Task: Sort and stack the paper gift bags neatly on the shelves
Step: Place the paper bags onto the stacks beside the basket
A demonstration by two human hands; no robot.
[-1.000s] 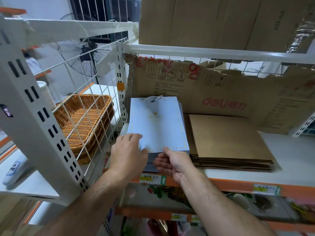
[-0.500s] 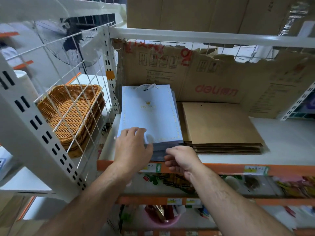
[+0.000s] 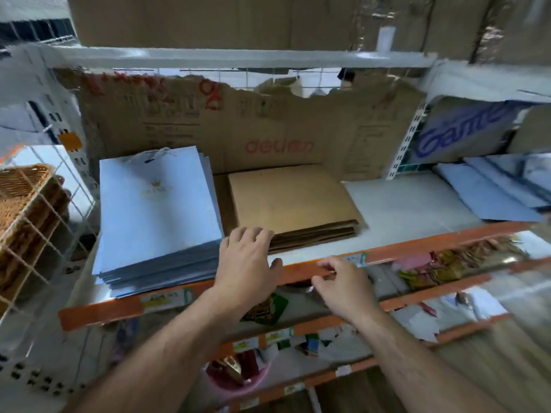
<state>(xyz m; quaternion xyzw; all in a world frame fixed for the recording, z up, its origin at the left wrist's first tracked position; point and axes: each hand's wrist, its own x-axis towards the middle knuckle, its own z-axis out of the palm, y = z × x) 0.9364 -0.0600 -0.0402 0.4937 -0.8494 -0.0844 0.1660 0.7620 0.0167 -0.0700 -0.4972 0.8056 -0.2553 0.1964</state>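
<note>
A stack of light blue gift bags [image 3: 158, 216] with a gold crown print lies flat at the left of the white shelf [image 3: 399, 210]. Beside it on the right lies a stack of brown paper bags [image 3: 289, 201]. My left hand [image 3: 247, 263] reaches over the shelf's orange front edge, its fingertips at the near left corner of the brown stack, next to the blue stack. My right hand [image 3: 343, 281] hovers at the orange edge with loosely curled fingers and holds nothing. More light blue bags [image 3: 489, 192] lie on the neighbouring shelf at the right.
A torn cardboard sheet [image 3: 238, 126] lines the back of the shelf. A wicker basket [image 3: 24, 189] sits behind the wire grid at the left. Cardboard boxes [image 3: 208, 19] stand on the upper shelf. Lower shelves hold small packaged goods [image 3: 441, 263].
Both hands have left the blue stack and moved right. My left hand now reaches the brown stack's corner. The view has swung to the right, so the blue stack sits farther left.
</note>
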